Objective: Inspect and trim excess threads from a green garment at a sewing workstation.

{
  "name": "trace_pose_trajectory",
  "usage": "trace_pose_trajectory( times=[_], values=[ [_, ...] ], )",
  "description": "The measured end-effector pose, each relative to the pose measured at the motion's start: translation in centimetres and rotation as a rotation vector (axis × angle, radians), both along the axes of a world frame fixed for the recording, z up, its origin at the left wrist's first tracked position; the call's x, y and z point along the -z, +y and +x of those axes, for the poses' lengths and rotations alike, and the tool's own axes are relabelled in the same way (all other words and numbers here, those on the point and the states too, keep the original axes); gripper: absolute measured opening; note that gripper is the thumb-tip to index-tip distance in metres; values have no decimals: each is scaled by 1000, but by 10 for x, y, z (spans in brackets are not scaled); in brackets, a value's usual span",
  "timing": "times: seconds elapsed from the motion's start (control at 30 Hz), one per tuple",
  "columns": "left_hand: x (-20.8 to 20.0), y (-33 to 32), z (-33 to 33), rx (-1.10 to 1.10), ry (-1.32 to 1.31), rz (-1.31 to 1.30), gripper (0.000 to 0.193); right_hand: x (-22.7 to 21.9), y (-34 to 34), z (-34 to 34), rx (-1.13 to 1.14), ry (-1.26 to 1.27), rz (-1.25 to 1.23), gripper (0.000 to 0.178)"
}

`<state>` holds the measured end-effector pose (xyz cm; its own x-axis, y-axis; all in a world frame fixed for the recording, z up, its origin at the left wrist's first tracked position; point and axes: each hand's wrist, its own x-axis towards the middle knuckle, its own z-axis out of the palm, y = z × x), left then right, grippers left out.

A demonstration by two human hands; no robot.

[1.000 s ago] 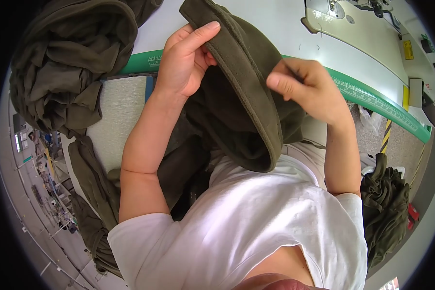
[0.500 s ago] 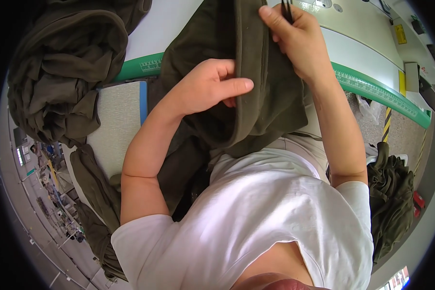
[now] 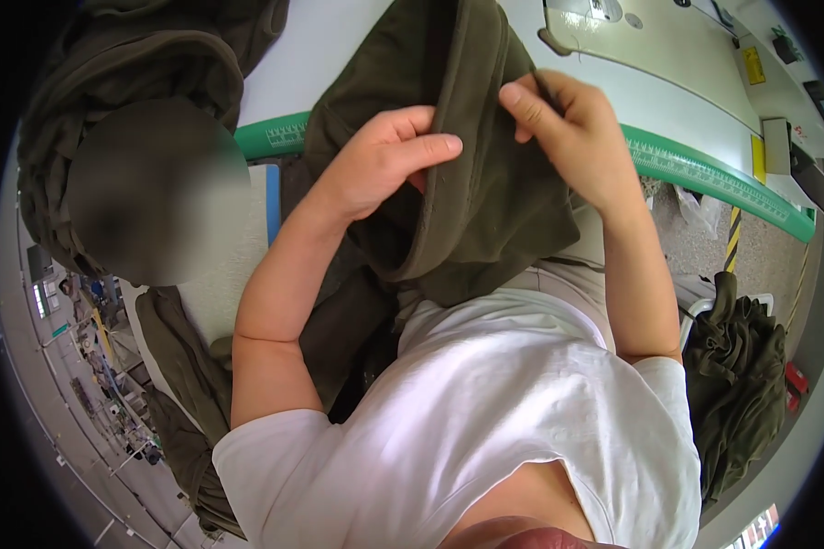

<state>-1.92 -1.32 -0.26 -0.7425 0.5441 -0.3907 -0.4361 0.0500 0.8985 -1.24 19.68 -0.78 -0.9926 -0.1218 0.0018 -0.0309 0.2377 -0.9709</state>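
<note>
A dark olive garment [image 3: 513,201] hangs over the table edge and down to my lap, its thick seamed band running lengthwise towards me. My left hand [image 3: 389,160] is closed on this band, thumb on top and the other fingers behind it under the cloth. Just right of the band, my right hand [image 3: 568,123] is closed around a slim dark two-pronged tool, apparently thread snips [image 3: 542,87]. Its tips rest near or against the cloth; whether they touch it I cannot tell. My right fingers mostly hide the tool.
A green measuring strip [image 3: 705,178] lines the white table's front edge. Olive cloth is heaped [image 3: 156,55] at left, partly covered by a blurred round patch, beside a pale blue-edged board [image 3: 273,206]. More olive cloth [image 3: 737,366] fills a container at right. A pale machine plate [image 3: 650,55] lies far right.
My right hand has come down towards me with the snips, from above the band to beside it. The left hand and the band have shifted slightly left, and the band tilts more.
</note>
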Motion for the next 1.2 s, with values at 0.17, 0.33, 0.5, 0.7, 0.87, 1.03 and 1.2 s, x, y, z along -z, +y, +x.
trace_pose_trajectory(
  times=[0.17,0.33,0.5,0.7,0.87,1.03,1.2],
  values=[
    [7,-5,6,162,185,-89,13,0,-17,1,-72,-83,33,17],
    [-1,5,11,145,299,-175,18,4,-13,7,-76,0,25,10],
    [6,8,19,50,247,-35,21,5,-15,13,-121,2,-117,9],
    [-17,20,12,-244,150,287,19,-28,11,22,-199,-164,-266,16],
    [-68,17,-27,-542,222,558,17,-41,42,39,-357,-244,-544,26],
    [-147,34,-73,-717,508,740,15,-38,74,53,-504,-105,-512,31],
    [-203,54,-105,-799,755,828,18,-32,84,54,-308,37,-511,32]
  ],
)
